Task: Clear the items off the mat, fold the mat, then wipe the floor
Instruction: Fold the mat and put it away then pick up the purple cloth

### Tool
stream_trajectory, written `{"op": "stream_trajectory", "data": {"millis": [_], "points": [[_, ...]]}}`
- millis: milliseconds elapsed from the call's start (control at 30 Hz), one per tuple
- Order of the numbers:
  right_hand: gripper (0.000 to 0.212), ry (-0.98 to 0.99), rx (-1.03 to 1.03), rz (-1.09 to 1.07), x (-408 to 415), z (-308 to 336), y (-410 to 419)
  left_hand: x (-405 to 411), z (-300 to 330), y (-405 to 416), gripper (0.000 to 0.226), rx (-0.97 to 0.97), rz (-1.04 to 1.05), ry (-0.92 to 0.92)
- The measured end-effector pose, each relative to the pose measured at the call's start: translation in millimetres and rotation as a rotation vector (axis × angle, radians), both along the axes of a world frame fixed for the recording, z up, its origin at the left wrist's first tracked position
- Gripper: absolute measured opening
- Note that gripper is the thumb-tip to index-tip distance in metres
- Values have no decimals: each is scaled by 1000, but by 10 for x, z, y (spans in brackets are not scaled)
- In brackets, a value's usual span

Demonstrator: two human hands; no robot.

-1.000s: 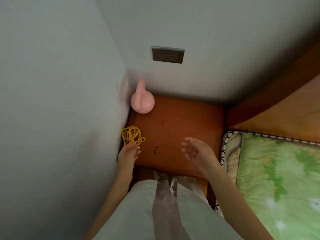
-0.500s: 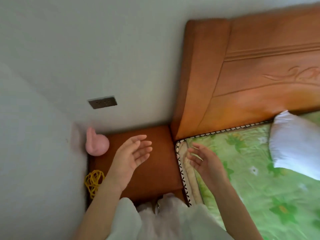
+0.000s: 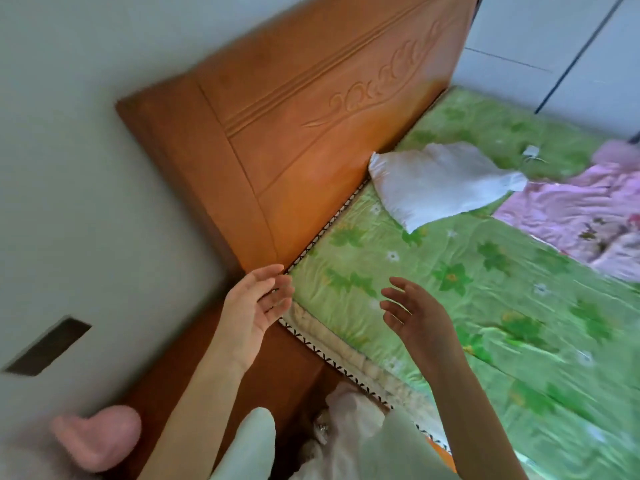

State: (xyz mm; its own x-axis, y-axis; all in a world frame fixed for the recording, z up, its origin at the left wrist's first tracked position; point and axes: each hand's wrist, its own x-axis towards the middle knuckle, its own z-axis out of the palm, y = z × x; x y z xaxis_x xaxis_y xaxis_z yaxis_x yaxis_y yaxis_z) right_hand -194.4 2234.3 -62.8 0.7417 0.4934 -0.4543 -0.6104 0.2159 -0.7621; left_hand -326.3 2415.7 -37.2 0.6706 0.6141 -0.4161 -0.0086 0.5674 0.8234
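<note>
A green flowered mat (image 3: pixel 460 292) covers the bed on the right. On it lie a white pillow (image 3: pixel 433 183) near the headboard and pink bedding (image 3: pixel 585 213) at the far right. My left hand (image 3: pixel 258 301) hovers with fingers straight and empty over the mat's near corner. My right hand (image 3: pixel 412 311) is raised above the mat, fingers spread and relaxed, holding nothing.
A carved wooden headboard (image 3: pixel 277 133) stands against the wall. A wooden nightstand (image 3: pixel 194 372) sits lower left with a pink rounded object (image 3: pixel 100 438) on it. A wall socket (image 3: pixel 48 344) is at the left. A small white item (image 3: pixel 531 152) lies on the mat far back.
My view has swung right from the nightstand to the bed. Both hands moved right, away from the yellow string, now out of view, and hover at the mat's corner.
</note>
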Motion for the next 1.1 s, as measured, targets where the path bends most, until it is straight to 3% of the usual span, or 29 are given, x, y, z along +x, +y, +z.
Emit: {"op": "stream_trajectory", "data": {"millis": [400, 1100], "points": [[20, 14, 16, -604, -370, -23, -1828, 766, 42, -1394, 22, -1, -561, -21], [18, 29, 4, -1278, -1025, 52, -4730, 1632, 33, -4822, 23, 15, -1232, -27]]}}
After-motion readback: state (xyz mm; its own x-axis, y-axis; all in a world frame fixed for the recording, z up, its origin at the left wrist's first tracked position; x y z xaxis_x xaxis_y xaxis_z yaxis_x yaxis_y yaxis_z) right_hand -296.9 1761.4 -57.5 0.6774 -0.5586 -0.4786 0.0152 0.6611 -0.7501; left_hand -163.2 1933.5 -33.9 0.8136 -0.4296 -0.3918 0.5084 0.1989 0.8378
